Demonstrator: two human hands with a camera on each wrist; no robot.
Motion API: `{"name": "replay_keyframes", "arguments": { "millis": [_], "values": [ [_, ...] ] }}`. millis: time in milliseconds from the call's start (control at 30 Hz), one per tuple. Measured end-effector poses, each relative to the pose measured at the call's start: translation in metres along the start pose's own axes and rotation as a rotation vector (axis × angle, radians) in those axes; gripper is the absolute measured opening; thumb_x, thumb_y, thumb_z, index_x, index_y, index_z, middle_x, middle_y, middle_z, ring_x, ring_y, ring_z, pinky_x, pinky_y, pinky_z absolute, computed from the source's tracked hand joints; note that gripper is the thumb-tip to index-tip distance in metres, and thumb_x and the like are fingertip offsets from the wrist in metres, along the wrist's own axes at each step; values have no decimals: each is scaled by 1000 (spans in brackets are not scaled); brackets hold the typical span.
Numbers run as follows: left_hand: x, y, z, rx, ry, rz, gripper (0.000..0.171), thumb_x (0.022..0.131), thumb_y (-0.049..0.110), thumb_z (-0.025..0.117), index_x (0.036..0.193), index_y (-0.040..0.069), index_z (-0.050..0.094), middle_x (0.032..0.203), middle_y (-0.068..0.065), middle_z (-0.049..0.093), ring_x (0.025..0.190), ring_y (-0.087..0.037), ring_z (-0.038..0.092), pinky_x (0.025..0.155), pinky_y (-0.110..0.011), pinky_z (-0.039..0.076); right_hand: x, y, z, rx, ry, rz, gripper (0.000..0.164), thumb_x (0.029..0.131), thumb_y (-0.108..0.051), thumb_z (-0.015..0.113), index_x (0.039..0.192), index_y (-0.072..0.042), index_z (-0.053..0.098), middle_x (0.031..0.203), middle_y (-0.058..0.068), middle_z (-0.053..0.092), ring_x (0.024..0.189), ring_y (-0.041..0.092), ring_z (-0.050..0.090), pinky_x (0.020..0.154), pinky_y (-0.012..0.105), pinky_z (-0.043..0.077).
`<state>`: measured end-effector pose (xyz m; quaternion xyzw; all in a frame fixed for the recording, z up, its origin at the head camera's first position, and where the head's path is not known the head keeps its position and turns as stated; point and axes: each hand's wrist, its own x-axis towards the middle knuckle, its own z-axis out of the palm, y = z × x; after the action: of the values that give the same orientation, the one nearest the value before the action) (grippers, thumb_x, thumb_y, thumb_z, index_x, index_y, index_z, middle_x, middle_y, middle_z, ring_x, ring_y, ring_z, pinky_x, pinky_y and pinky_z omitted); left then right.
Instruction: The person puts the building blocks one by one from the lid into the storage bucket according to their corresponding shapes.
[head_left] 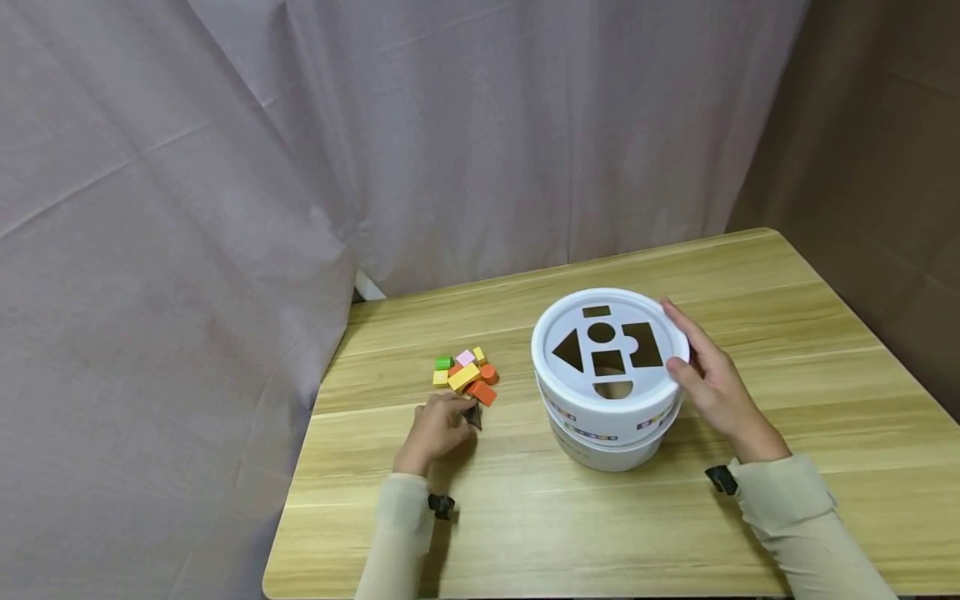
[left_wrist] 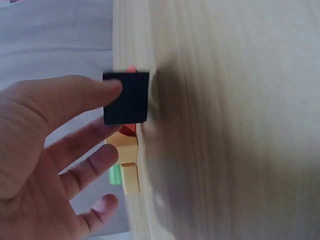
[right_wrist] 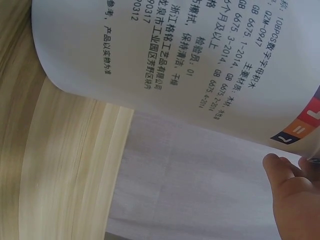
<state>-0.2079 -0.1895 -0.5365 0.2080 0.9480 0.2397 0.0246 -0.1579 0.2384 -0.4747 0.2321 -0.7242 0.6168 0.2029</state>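
My left hand pinches a dark block between thumb and fingers, close over the table beside a small pile of blocks. One flat, nearly square black face of it shows in the left wrist view; the other fingers spread loosely below. A white bucket stands upright to the right, its lid cut with a triangle, a circle, rectangles and other shaped holes. At the right side of the lid, my right hand grips the rim, thumb on the near edge and fingers around the far side.
The pile holds a long yellow block, an orange block, a pink block, a green block and several others. A wood-grain table carries everything, with a grey curtain behind its back edge.
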Motion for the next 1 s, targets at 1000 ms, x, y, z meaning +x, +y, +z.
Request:
{"name": "replay_keyframes", "arguments": {
  "millis": [1000],
  "values": [
    [2,4,16,-73,131,53,42,81,28,95,112,5,78,107,-5,77,99,-21,71,89,-41,57,0,2,-3,-63,-29,11,69,99,9,50,165,-4,33,172,10,30,154,9,33,119,18,29]
  ]
}}
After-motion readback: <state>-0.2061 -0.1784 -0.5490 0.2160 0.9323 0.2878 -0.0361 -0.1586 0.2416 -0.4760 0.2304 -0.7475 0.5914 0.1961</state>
